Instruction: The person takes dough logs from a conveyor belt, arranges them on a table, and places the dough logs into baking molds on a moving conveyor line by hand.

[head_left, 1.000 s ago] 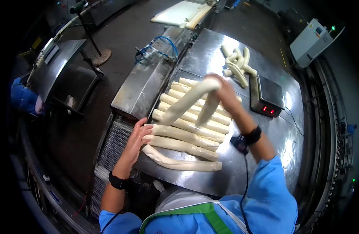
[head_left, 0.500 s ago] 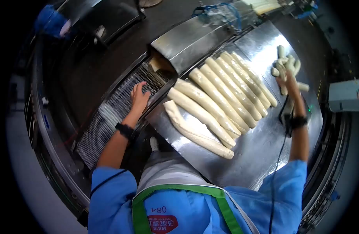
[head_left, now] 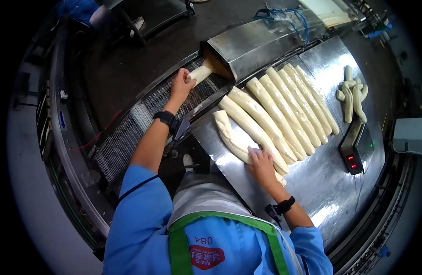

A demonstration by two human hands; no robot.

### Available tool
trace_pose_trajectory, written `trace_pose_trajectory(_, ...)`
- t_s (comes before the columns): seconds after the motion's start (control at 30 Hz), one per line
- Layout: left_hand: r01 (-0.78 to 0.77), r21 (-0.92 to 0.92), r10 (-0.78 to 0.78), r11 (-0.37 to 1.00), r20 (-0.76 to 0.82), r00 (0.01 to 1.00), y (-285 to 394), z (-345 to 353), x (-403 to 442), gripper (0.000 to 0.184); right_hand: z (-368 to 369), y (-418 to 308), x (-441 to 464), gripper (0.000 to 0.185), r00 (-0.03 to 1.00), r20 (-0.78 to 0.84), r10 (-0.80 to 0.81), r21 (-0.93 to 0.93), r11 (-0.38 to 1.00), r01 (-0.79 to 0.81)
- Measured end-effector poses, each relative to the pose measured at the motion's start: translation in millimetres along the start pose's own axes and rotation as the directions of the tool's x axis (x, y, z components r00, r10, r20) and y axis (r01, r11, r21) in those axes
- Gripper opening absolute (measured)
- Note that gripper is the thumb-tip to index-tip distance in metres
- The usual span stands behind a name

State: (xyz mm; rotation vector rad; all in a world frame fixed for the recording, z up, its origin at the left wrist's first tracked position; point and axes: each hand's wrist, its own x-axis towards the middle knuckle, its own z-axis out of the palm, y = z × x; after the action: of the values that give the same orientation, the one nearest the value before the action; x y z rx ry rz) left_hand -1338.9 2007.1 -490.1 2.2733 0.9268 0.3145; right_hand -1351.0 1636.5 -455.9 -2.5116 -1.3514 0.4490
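At the mesh conveyor, my left hand (head_left: 181, 86) has its fingers closed on the near end of a pale dough roll (head_left: 201, 74) that comes out of the metal hood. My right hand (head_left: 264, 167) lies on the nearest dough log (head_left: 231, 137) on the steel table, fingers stretched out and covering part of it. Beyond that log, several long, glossy dough logs (head_left: 277, 112) lie side by side in a slanting row. Shorter dough strips (head_left: 353, 94) are heaped at the table's right, on a scale (head_left: 353, 151) with a red display.
A wire mesh conveyor belt (head_left: 142, 120) runs along the left, under a steel hood (head_left: 266, 41). The steel table (head_left: 321, 197) carries the dough. Blue hoses (head_left: 289, 16) cross the hood's far end. A grey box (head_left: 409, 135) stands at the right.
My right hand has left the dough strips at the scale and come down onto the nearest log. My left hand has moved up the conveyor and closed on an emerging dough roll.
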Motion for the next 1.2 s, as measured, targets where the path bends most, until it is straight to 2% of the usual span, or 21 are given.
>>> trace_pose_trajectory(0.07, -0.148, -0.437, 0.131, 0.887, -0.07, 0.989, 3.3, -2.9, -7.8, 0.03, 4.7, 2.0, 1.8, 0.061, 0.998, 0.027, 0.051, 0.052, 0.997, -0.053)
trace_pose_trajectory(0.1, -0.191, -0.447, 0.163, 0.874, -0.102, 0.981, 9.8, -5.7, -10.4, 0.033, 5.1, 2.2, 4.1, 0.061, 0.999, 0.003, 0.043, 0.036, 0.998, -0.043)
trace_pose_trajectory(0.13, -0.16, -0.476, 0.16, 0.865, -0.041, 0.986, 20.8, -14.9, -13.7, 0.036, 5.9, 1.9, 8.2, 0.061, 0.999, -0.016, 0.047, 0.031, 0.998, -0.047)
trace_pose_trajectory(0.2, -0.408, -0.509, 0.343, 0.758, -0.222, 0.913, 27.2, -18.1, -8.5, 0.039, 6.4, 5.4, 15.2, 0.046, 0.998, -0.05, 0.045, 0.044, 0.998, -0.043)
trace_pose_trajectory(0.23, -0.432, -0.543, 0.336, 0.72, -0.271, 0.902, 34.5, -21.7, -20.7, 0.044, 11.0, 5.6, 21.2, 0.032, 0.98, 0.15, 0.129, 0.013, 0.991, -0.132)
trace_pose_trajectory(0.27, -0.413, -0.467, 0.371, 0.782, -0.183, 0.91, 23.1, -24.6, -20.4, 0.041, 13.7, -1.8, 22.1, 0.024, 0.96, 0.183, 0.214, -0.09, 0.976, -0.201)
trace_pose_trajectory(0.3, -0.411, -0.287, 0.39, 0.865, -0.128, 0.912, 22.9, -35.2, -24.8, 0.034, 33.9, 3.8, 18.8, 0.022, 0.991, -0.042, 0.127, -0.092, 0.987, -0.13)
trace_pose_trajectory(0.33, -0.337, -0.431, 0.334, 0.837, -0.086, 0.939, 6.5, -30.7, -32.4, 0.031, 27.7, -3.2, 16.0, 0.026, 0.991, -0.05, 0.123, -0.192, 0.973, -0.131)
trace_pose_trajectory(0.37, -0.228, -0.476, 0.23, 0.849, -0.056, 0.972, -15.5, -27.5, -39.1, 0.029, 30.0, -4.8, 10.9, 0.033, 0.992, -0.055, 0.114, -0.155, 0.98, -0.122)
trace_pose_trajectory(0.43, -0.027, -0.409, 0.04, 0.912, 0.024, 0.999, -29.3, -46.7, -60.9, 0.025, 29.7, -1.8, 6.8, 0.04, 0.993, -0.06, 0.105, -0.109, 0.988, -0.111)
trace_pose_trajectory(0.5, -0.032, -0.51, 0.054, 0.859, 0.028, 0.998, -72.3, -48.1, -56.3, 0.022, 31.3, -4.0, 5.6, 0.054, 0.992, 0.033, 0.122, -0.12, 0.986, -0.117)
trace_pose_trajectory(0.57, -0.031, -0.579, 0.004, 0.815, -0.048, 0.999, -123.8, -57.0, -55.6, 0.024, 38.0, -12.2, 3.2, 0.058, 0.99, -0.046, 0.131, -0.171, 0.976, -0.137)
trace_pose_trajectory(0.63, 0.02, -0.588, -0.046, 0.809, -0.029, 0.998, -120.8, -73.3, -61.0, 0.028, 41.2, -16.0, 0.1, 0.06, 0.979, -0.089, 0.183, -0.197, 0.96, -0.197)
trace_pose_trajectory(0.67, 0.007, -0.139, -0.017, 0.99, -0.067, 0.998, -109.3, -81.6, -68.0, 0.033, 42.9, -16.9, -0.5, 0.053, 0.976, -0.099, 0.196, -0.199, 0.957, -0.212)
trace_pose_trajectory(0.7, 0.009, 0.341, 0.023, 0.94, -0.091, 0.996, -100.0, -86.9, -75.3, 0.038, 47.7, -16.7, -2.4, 0.051, 0.972, -0.149, 0.181, -0.222, 0.952, -0.211)
trace_pose_trajectory(0.73, 0.01, 0.341, 0.022, 0.94, -0.089, 0.996, -98.9, -84.2, -75.5, 0.038, 54.2, -15.0, -3.0, 0.049, 0.967, -0.196, 0.165, -0.244, 0.946, -0.211)
trace_pose_trajectory(0.8, -0.284, 0.276, 0.248, 0.918, 0.159, 0.956, -91.5, -81.7, -61.3, 0.045, 58.8, -17.4, 3.5, 0.045, 0.949, -0.26, 0.18, -0.267, 0.931, -0.25)
trace_pose_trajectory(0.83, -0.362, 0.356, 0.311, 0.861, 0.194, 0.931, -81.5, -78.8, -62.7, 0.05, 55.9, -20.9, 3.9, 0.045, 0.949, -0.24, 0.204, -0.268, 0.926, -0.267)
trace_pose_trajectory(0.93, -0.252, 0.468, 0.248, 0.847, 0.072, 0.966, -68.9, -52.5, -53.9, 0.054, 59.9, -19.7, 6.8, 0.043, 0.929, -0.302, 0.213, -0.291, 0.907, -0.303)
trace_pose_trajectory(1.07, -0.285, 0.439, 0.27, 0.852, 0.096, 0.958, -50.3, -56.3, -60.1, 0.053, 58.8, -22.3, 6.2, 0.043, 0.92, -0.295, 0.257, -0.257, 0.906, -0.335)
trace_pose_trajectory(1.2, -0.316, 0.434, 0.264, 0.844, 0.177, 0.948, -83.7, -57.8, -50.2, 0.045, 59.1, -23.1, 5.0, 0.043, 0.908, -0.32, 0.269, -0.239, 0.905, -0.352)
